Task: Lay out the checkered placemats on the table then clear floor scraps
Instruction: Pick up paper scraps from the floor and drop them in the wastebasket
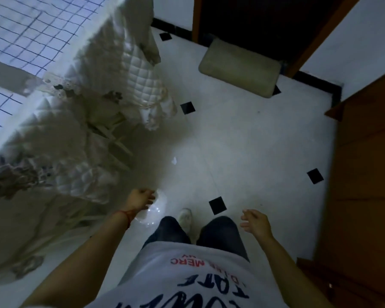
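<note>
White tiled floor [242, 134] runs beside the table [53, 112], where placemats [20, 30] lie. One scrap [174, 160] sits ahead. Left hand [142, 200] grips what looks like clear plastic [152, 213]; right hand [257, 222] hangs slack, free to crouch and pinch.

From head height we look steeply down at the floor [242, 134], table [31, 63] at ten o'clock, doorway [253, 18] at twelve.

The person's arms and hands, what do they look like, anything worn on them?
Both forearms are bare, no sleeves showing. The left hand has a red thread bracelet round its wrist. The right hand shows no ring, watch or glove.
</note>
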The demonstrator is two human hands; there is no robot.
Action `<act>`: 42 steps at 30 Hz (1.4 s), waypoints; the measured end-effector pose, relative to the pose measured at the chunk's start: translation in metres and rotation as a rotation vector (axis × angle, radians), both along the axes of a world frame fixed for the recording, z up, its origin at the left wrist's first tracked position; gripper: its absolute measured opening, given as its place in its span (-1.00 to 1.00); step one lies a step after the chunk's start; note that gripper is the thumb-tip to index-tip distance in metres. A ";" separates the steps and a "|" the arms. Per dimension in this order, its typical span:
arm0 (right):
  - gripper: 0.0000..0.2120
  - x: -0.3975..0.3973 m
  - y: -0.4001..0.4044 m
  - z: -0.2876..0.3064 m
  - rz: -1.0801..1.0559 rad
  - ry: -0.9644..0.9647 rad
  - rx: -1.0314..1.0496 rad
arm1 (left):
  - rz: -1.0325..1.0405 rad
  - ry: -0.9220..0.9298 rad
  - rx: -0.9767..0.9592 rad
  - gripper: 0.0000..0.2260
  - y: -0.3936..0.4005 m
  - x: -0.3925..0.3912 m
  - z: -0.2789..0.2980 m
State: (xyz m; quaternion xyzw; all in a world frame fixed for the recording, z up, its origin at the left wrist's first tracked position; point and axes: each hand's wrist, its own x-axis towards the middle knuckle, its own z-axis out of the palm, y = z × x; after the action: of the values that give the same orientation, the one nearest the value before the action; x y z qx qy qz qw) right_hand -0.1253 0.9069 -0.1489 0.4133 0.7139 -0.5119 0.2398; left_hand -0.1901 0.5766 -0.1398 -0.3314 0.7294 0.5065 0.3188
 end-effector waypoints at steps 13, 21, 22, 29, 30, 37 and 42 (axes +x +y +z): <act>-0.79 -0.191 0.004 -0.090 0.435 -0.140 -0.041 | 0.366 -0.137 0.044 -0.75 0.056 -0.081 -0.066; -0.75 -0.279 -0.030 -0.204 0.808 -0.105 -0.004 | 0.520 -0.193 0.051 -0.75 0.076 -0.090 -0.167; -0.75 -0.287 -0.036 -0.221 0.822 -0.099 0.002 | 0.536 -0.193 0.051 -0.75 0.076 -0.094 -0.181; -0.74 -0.309 -0.081 -0.377 0.932 -0.068 0.064 | 0.605 -0.149 0.034 -0.83 0.059 -0.121 -0.317; -0.73 -0.311 -0.088 -0.400 0.958 -0.067 0.080 | 0.617 -0.137 0.033 -0.83 0.055 -0.123 -0.337; -0.57 -0.331 -0.154 -0.563 1.159 0.061 0.232 | 0.676 -0.122 0.026 -0.79 0.031 -0.112 -0.469; -0.52 -0.350 -0.203 -0.653 1.364 0.266 0.394 | 0.732 -0.152 0.012 -0.79 0.013 -0.094 -0.540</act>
State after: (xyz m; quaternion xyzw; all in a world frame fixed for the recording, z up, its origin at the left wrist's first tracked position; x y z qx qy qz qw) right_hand -0.4758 0.7034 -0.8020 -0.1546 0.9151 -0.1560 0.3380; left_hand -0.2845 0.5894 -0.6798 -0.6051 0.5339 0.5651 0.1718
